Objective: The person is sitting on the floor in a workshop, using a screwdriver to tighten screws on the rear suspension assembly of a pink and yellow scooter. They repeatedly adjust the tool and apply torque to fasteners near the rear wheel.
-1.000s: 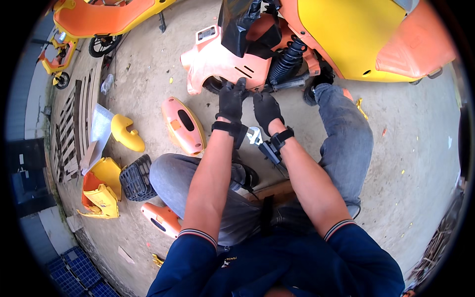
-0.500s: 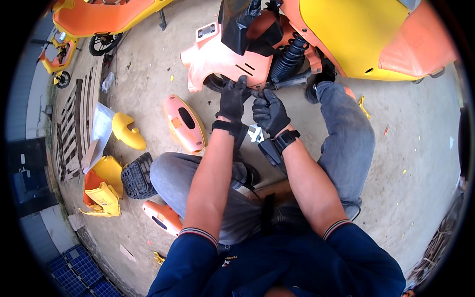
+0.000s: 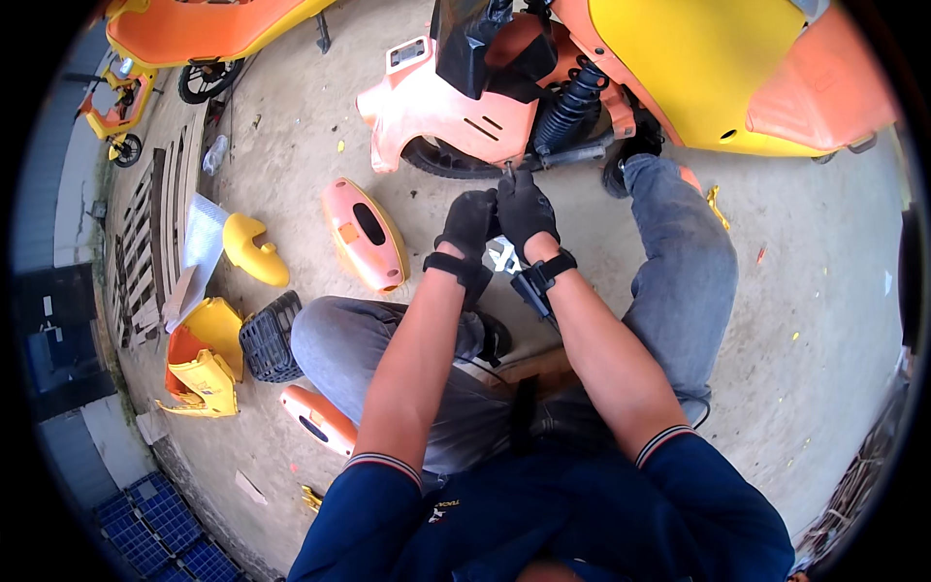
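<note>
Both of my hands wear black gloves and meet just below the pink front fender (image 3: 454,112) of a scooter. My left hand (image 3: 467,221) is closed, its fingers curled against the right hand; whatever it holds is hidden. My right hand (image 3: 527,209) is closed too, fingertips pinched at the fender's lower edge, by a small dark fastener or tool tip too tiny to name. Behind the fender shows the black front tyre (image 3: 441,161), and to its right a black coil shock absorber (image 3: 570,114). Under my wrists shows a silvery-white piece (image 3: 503,255) of unclear kind.
Left of my hands lies a pink-and-yellow oval cover (image 3: 364,235). Farther left are a yellow fender (image 3: 254,250), a yellow-orange shell (image 3: 208,364), a black basket (image 3: 271,338) and a wooden pallet (image 3: 145,247). Another scooter (image 3: 208,34) stands at the upper left.
My left hand has come down off the fender's edge, uncovering more tyre. My right hand has moved up to that edge, and its fingers have turned to point upward.
</note>
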A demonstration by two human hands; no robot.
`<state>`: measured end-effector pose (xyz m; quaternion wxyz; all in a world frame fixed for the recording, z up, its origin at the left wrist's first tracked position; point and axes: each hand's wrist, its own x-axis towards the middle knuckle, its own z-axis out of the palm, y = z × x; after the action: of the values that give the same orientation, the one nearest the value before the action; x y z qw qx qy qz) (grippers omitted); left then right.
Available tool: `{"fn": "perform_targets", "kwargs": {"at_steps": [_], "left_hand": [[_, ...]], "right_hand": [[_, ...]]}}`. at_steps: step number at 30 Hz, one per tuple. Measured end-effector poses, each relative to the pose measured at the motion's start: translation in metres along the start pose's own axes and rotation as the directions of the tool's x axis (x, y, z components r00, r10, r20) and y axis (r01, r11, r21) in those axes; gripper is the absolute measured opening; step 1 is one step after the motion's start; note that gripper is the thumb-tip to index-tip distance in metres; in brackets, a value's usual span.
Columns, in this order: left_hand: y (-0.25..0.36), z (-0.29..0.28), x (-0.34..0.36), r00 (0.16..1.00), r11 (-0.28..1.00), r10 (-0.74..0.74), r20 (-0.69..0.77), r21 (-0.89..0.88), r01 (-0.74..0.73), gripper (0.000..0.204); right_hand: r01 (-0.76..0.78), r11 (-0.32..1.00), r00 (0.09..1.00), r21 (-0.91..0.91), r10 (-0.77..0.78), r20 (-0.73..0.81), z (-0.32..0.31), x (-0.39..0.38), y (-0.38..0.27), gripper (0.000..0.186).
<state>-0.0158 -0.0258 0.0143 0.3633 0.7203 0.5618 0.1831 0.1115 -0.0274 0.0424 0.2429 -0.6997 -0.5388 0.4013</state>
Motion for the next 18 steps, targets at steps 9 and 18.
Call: {"fn": "perform_targets", "kwargs": {"at_steps": [9, 18], "left_hand": [[0.035, -0.005, -0.019, 0.902, 0.191, -0.303, 0.308, -0.908, 0.374, 0.025], [0.058, 0.021, -0.016, 0.877, 0.731, -0.435, -0.202, -0.648, 0.213, 0.027]], "right_hand": [[-0.207, 0.605, 0.969, 0.769, 0.021, 0.245, -0.006, 0.015, 0.023, 0.016], [-0.391, 0.545, 0.909, 0.742, 0.104, 0.403, -0.015, 0.015, 0.019, 0.013]]}}
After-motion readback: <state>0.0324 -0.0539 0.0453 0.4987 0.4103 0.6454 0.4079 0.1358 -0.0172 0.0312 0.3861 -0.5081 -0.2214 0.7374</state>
